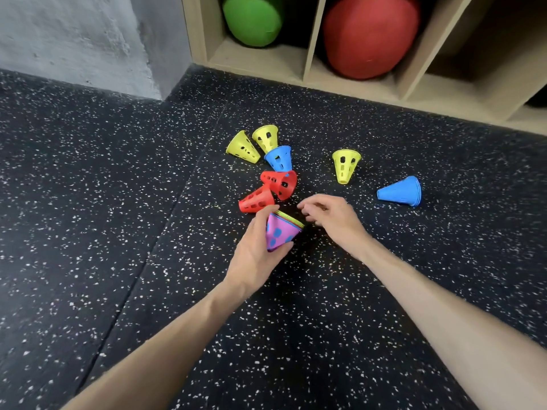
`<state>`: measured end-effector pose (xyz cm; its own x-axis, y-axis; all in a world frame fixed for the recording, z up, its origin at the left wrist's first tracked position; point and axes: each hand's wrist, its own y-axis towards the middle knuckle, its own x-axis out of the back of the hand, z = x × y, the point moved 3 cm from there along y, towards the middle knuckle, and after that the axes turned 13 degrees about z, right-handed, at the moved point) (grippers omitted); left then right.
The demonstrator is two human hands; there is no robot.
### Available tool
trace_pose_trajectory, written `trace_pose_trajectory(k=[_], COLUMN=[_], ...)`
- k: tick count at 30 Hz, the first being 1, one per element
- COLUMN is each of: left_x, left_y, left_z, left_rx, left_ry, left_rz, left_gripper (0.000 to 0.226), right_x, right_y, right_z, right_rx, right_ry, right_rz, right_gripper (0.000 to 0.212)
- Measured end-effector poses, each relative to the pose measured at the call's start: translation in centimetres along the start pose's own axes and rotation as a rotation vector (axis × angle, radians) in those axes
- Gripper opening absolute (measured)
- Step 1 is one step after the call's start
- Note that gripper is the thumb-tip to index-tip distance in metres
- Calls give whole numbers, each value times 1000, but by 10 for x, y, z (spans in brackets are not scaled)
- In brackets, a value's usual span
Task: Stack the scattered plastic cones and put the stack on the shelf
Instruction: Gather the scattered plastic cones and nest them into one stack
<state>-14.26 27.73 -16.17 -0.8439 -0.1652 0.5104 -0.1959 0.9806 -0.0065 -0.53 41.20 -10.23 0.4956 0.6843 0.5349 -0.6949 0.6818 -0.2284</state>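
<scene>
My left hand (257,247) grips a nested stack of cones (281,232), purple on the outside with yellow and red rims showing at its mouth. My right hand (328,216) hovers just right of the stack's mouth, fingers loosely curled and holding nothing. Loose cones lie on the floor beyond: two red (257,200) (280,182), a blue one (278,158), two yellow (243,147) (266,138), a third yellow (345,166) to the right, and a blue stack (401,192) at the far right. The wooden shelf (310,66) stands behind.
A green ball (251,19) and a red ball (370,37) fill two shelf compartments; the compartment to their right looks open. A grey wall (83,39) rises at the back left. Black speckled rubber flooring (118,202) covers everything else.
</scene>
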Motion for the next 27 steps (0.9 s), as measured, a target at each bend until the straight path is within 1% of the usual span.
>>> trace_pose_trajectory(k=[2,4,6,9,11,14,16,19,21,24,27], left_x=[-3,-5,-5,-6,-8,-9,-8,-8,-8,-7,-7], left_y=[0,1,0,-2,-1,1,1,1,1,0,0], left_z=[2,5,9,12,11,6,6,7,7,6,5], left_rx=[10,21,46,79,83,63,64,70,70,70,66], left_ry=[10,32,53,42,84,164,159,151,144,144,150], left_rz=[-2,-27,-57,-117,-149,-153,-158,-159,-159,-160,-163], left_gripper=[70,72,76,79,78,76,76,76,76,76,77], right_x=[15,25,28,18,8,-8,-18,-29,-30,-21,-11], right_y=[5,10,16,29,39,55,64,75,77,68,56], right_z=[-4,-9,-13,-16,-12,2,13,21,22,20,12], right_rx=[-12,-34,-54,-70,-50,6,9,-24,-27,-16,-14], right_ry=[-38,-48,-44,-6,18,-7,-26,-91,-123,-119,-31], right_rz=[-86,-114,-76,15,36,62,95,125,32,-196,-347], right_gripper=[19,19,23,35,43,51,52,44,38,28,25])
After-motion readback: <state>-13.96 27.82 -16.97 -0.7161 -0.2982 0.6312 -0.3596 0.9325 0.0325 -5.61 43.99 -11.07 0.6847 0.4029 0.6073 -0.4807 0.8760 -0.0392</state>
